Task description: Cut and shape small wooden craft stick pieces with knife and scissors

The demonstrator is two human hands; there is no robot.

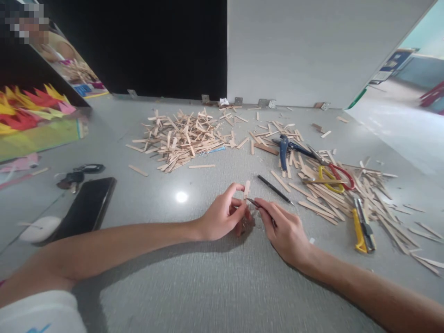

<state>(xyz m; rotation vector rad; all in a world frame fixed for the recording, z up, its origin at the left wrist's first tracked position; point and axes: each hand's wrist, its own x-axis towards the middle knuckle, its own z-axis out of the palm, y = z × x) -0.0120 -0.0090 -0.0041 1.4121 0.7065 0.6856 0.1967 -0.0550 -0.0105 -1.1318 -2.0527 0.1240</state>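
My left hand pinches a short piece of wooden stick between thumb and forefinger, held upright just above the grey table. My right hand is closed round a thin dark craft knife, its tip pointing at the base of the stick piece. The two hands nearly touch at the table's middle.
A black pen lies just beyond the hands. Piles of wooden sticks spread across the back and right, with blue pliers, red-and-yellow scissors and a yellow utility knife. A phone, keys and a white mouse lie at left.
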